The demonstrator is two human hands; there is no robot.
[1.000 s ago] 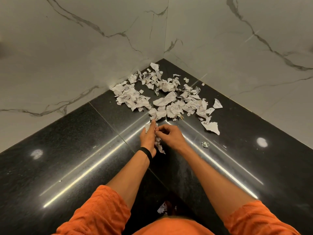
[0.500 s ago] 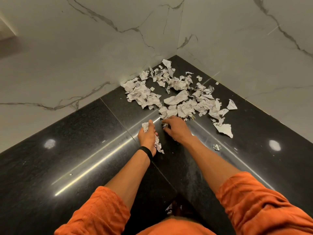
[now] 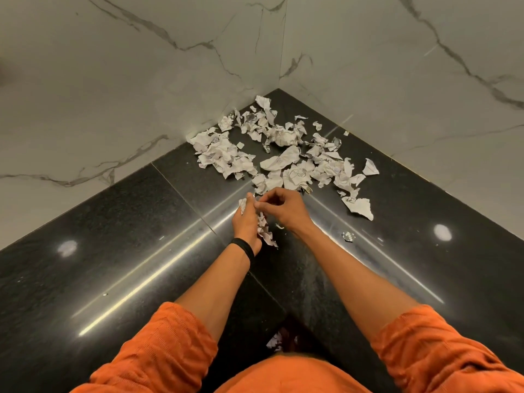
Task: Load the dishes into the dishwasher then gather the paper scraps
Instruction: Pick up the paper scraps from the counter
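The left hand (image 3: 247,221) has its grip clamped on a bunch of paper scraps (image 3: 265,231). The right hand (image 3: 286,208) pinches a small scrap against it. The scrap pile (image 3: 283,154) lies just beyond, in the black worktop's (image 3: 113,251) far corner.

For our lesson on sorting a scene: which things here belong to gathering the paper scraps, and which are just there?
Belongs to the job:
pile of paper scraps
bunch of scraps held in the left hand
right hand
stray scrap

Just there:
black countertop
marble walls
black wristband
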